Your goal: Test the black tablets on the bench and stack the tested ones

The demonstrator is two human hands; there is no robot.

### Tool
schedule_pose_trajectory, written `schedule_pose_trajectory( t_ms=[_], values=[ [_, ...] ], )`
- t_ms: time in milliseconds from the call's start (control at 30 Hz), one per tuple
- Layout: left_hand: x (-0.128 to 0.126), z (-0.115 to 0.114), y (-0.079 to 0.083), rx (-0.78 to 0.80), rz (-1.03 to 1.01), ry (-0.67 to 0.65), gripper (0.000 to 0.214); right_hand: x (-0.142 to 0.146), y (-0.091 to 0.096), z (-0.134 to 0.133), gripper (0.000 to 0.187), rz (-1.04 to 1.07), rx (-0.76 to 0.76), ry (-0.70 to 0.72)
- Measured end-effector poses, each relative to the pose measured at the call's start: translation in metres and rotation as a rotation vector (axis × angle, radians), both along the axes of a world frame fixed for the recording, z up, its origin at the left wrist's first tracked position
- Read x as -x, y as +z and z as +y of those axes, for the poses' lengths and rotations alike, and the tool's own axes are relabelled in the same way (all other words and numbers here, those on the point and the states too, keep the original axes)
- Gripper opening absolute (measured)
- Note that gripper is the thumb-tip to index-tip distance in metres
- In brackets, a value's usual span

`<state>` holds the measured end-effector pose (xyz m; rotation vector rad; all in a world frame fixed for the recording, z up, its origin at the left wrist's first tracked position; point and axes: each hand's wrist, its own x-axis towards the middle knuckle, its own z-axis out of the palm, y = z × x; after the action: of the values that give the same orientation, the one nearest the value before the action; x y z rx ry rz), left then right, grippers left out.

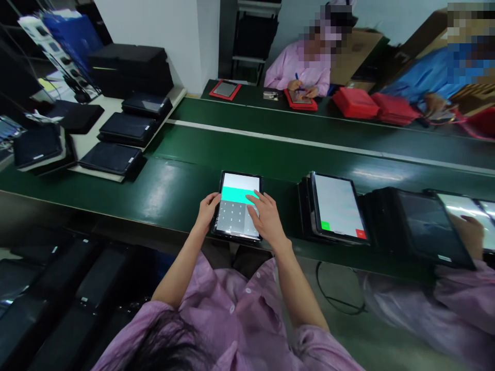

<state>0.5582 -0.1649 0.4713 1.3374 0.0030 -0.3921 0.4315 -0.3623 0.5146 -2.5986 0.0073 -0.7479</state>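
Note:
A black-framed tablet lies at the near edge of the green bench, its screen lit with a number keypad and a turquoise band. My left hand grips the tablet's left edge, fingers closed along its side. Over the right part of the screen is my right hand, its fingers spread and the fingertips at the turquoise band and keypad. Whether those fingertips press the glass I cannot tell. To the right, a stack of tablets has a lit tablet on top, showing a white screen with green and red corner squares.
Dark tablets lie on a pale board at left, near black foam blocks. More black devices stand low at left. A co-worker's hand is at the far-right tablets. Across the bench, people work beside red cases.

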Motion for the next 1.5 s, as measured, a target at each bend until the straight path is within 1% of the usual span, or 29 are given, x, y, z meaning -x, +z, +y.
schedule_pose_trajectory(
  t_ms=[133,167,200,333,367,400,433,533,600,667,733,833,1000,1200,1367,1500],
  values=[
    [0.0,0.0,-0.003,-0.065,-0.038,-0.014,0.05,0.005,0.0,0.001,0.037,-0.027,-0.035,-0.102],
    [0.0,0.0,-0.004,-0.078,-0.054,-0.019,0.05,0.007,0.002,0.005,0.037,-0.028,-0.038,-0.1],
    [0.0,0.0,-0.004,-0.089,-0.067,-0.021,0.05,0.008,0.004,0.009,0.037,-0.02,-0.033,-0.07],
    [0.0,-0.002,-0.006,-0.09,-0.095,-0.011,0.049,0.01,0.014,0.033,0.041,0.084,0.039,0.183],
    [0.0,-0.002,-0.007,-0.081,-0.095,-0.007,0.048,0.01,0.015,0.035,0.041,0.103,0.052,0.216],
    [0.0,-0.002,-0.007,-0.074,-0.095,-0.001,0.048,0.01,0.016,0.036,0.04,0.099,0.051,0.209],
    [0.0,-0.002,-0.007,-0.073,-0.098,0.007,0.048,0.01,0.015,0.034,0.039,0.069,0.035,0.159],
    [-0.001,-0.001,-0.005,-0.087,-0.113,0.024,0.049,0.01,0.01,0.02,0.037,-0.102,-0.046,-0.083],
    [-0.001,0.0,-0.003,-0.069,-0.081,0.005,0.048,0.009,0.006,0.012,0.037,-0.162,-0.066,-0.17],
    [-0.002,0.001,0.0,-0.024,-0.016,-0.029,0.046,0.006,0.002,0.009,0.037,-0.144,-0.054,-0.174],
    [-0.002,0.002,0.002,0.007,0.021,-0.048,0.044,0.002,0.0,0.011,0.035,-0.1,-0.046,-0.15],
    [-0.001,0.003,0.005,-0.007,0.011,-0.035,0.043,-0.001,-0.002,0.014,0.035,-0.072,-0.061,-0.126],
    [0.0,0.001,0.005,-0.019,0.04,-0.002,0.042,0.0,-0.005,0.011,0.037,-0.134,-0.083,-0.192],
    [-0.005,0.0,-0.003,0.037,-0.004,0.009,0.039,-0.003,-0.006,0.011,0.035,-0.064,-0.063,-0.086],
    [-0.007,-0.001,-0.011,0.053,-0.032,0.011,0.04,-0.004,-0.008,0.009,0.046,-0.103,-0.182,-0.171],
    [-0.006,-0.004,-0.016,0.041,-0.094,0.018,0.045,-0.005,-0.009,0.008,0.051,-0.087,-0.254,-0.195]
  ],
)
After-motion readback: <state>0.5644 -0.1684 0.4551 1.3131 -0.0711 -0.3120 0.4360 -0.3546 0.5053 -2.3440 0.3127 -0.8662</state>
